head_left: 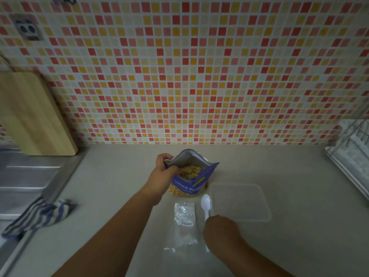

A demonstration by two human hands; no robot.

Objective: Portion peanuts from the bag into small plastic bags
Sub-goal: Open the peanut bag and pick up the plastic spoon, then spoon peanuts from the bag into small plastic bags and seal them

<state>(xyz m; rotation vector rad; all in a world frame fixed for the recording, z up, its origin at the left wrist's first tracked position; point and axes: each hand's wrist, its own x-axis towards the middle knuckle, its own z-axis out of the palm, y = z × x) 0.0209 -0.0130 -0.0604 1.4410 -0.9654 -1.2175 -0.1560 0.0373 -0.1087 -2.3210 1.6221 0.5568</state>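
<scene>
Purple foil forms the peanut bag (196, 181), which stands upright and open near the middle of the pale counter (279, 166), close to the mosaic-tiled wall (199, 76). We see peanuts (191, 170) inside its mouth and more through a clear window lower on its front. Our left hand (163, 172) grips the left edge of the opening, with its fingers (166, 156) curled round the rim.

Nearer to us, a clear small plastic bag (184, 216) lies flat on the counter. Just to its right lies a white plastic spoon (205, 201), bowl pointing toward the peanut bag. Our right hand (221, 228) lies over the spoon's handle. Its fingers curl downward and are hidden by the back of the hand, so we cannot tell whether they clasp the handle.

A translucent plastic container (239, 202) sits beside the spoon on the right. At the left are a steel sink (24, 176), a striped cloth (40, 216) on its edge and a wooden cutting board (30, 114) leaning on the wall.
</scene>
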